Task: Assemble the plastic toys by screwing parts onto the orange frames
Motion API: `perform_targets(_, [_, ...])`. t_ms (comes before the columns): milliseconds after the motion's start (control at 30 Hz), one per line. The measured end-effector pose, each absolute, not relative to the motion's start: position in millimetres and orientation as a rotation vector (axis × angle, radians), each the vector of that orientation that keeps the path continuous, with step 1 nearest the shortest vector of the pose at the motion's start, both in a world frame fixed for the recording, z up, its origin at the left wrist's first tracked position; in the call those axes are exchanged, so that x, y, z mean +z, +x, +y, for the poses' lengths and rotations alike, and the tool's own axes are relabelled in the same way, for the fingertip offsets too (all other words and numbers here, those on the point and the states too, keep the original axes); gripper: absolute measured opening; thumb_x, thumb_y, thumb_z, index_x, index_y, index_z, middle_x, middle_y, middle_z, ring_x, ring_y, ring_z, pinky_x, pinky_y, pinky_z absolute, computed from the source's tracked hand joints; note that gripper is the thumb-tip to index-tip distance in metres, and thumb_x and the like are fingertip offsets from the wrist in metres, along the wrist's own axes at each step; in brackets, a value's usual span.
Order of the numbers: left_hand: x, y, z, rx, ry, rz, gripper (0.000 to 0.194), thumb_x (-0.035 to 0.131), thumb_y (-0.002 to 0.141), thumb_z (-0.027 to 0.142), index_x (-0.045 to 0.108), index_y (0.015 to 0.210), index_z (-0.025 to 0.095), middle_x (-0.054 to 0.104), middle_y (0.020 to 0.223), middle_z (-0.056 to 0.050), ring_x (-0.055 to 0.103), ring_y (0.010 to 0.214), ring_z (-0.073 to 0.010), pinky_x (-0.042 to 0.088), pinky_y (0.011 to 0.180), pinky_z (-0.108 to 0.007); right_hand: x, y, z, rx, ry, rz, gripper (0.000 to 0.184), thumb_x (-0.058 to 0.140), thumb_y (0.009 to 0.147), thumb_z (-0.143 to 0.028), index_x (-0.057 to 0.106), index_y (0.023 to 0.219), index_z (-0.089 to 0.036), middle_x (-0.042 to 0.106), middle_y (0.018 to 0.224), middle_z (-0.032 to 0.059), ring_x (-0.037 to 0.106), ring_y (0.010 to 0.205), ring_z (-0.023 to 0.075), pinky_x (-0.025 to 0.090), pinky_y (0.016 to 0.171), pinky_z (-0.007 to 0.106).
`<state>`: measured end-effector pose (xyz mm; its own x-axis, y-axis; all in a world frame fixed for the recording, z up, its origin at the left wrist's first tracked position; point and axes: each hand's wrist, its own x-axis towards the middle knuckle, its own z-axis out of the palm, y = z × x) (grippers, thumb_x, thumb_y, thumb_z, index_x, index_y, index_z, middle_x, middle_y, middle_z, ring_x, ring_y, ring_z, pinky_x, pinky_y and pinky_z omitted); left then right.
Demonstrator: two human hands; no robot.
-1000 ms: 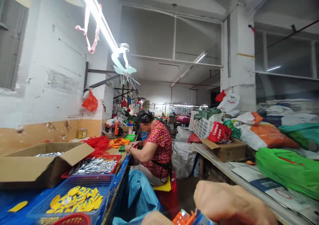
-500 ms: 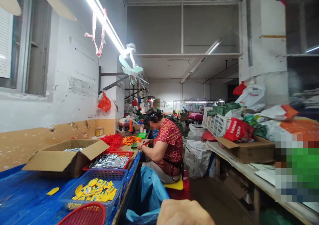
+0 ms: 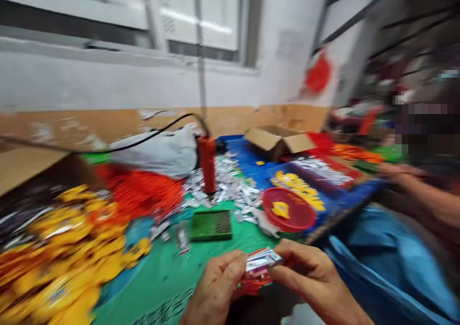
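Fingertips [image 3: 233, 262] of both hands are pinching a small silver-foil packet [image 3: 260, 261] with a red piece beneath it, the left hand [image 3: 215, 289] and the right hand [image 3: 309, 272] closing on it from either side, just above a green bench cover [image 3: 168, 279]. The work in hand looks like handling this packet closely, and the next move seems to call for a steady two-handed grip; blur hides its finer detail. Ahead of the hands, silver foil scraps [image 3: 223, 186] are lying around a red cylindrical tool [image 3: 207, 164] with a black cable. Left of the hands, yellow pieces [image 3: 61, 253] are lying heaped; ahead and to the right, a round red basket [image 3: 288, 210] is sitting, and further right a co-worker's hand [image 3: 395, 171] is reaching in. Compared with a moment ago, the view is swinging from the long room to the window-side bench, and both hands are showing around the packet, where only one hand's knuckles were showing.
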<state>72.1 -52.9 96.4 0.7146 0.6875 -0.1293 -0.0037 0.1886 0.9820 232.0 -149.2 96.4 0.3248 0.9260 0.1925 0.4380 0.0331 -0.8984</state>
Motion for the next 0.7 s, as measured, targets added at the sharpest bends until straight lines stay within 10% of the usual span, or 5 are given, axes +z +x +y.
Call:
perform_targets(200, [63,24,-28,0.546,1.124,0.697,0.017,0.055,0.078,0.026,0.067,0.076,0.014,0.060,0.073,-0.001,0.051,0.076,-0.0144,0.038,0.076,-0.025,49,215,-87,0.862,-1.386,-1.511,0.017,0.064,0.081,-0.037,0.073,0.083,-0.022,0.068,0.073,0.0020,0.062,0.067,0.0161,0.050,0.061,0.025])
perform_targets(700, [29,0,-5,0.543,1.066,0.793,0.016,0.066,0.075,0.024,0.070,0.088,0.016,0.066,0.088,-0.002,0.055,0.084,-0.0152,0.038,0.080,-0.027,13,210,-45,1.029,-1.149,-1.467,0.013,0.071,0.077,-0.032,0.072,0.088,-0.025,0.063,0.078,0.0007,0.057,0.075,0.0153,0.046,0.068,0.026])
